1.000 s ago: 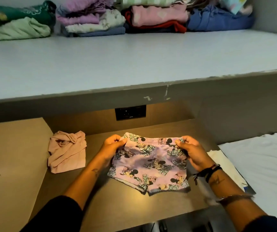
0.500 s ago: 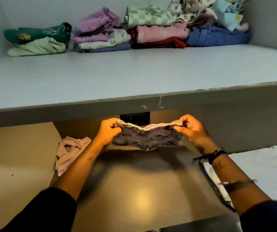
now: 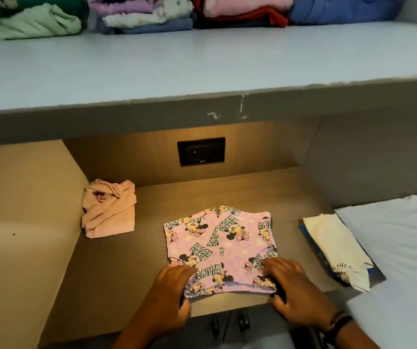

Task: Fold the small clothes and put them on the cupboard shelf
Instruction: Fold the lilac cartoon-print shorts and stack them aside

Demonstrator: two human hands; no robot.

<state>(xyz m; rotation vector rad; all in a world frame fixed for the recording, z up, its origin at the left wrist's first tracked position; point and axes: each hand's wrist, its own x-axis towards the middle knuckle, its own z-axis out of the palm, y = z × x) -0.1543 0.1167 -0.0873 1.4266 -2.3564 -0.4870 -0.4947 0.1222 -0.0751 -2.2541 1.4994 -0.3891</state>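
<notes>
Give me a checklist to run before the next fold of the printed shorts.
1. Shorts lie flat on the desk: ok.
2. Left hand on the near left edge: ok.
3. Right hand on the near right edge: ok.
4. Firm pinch on the fabric: cannot tell, fingers only seen pressing from above.
5. Room to fold: ok, the pink garment lies apart to the left.
6. Free space on the shelf: ok, in front of the stacks.
</notes>
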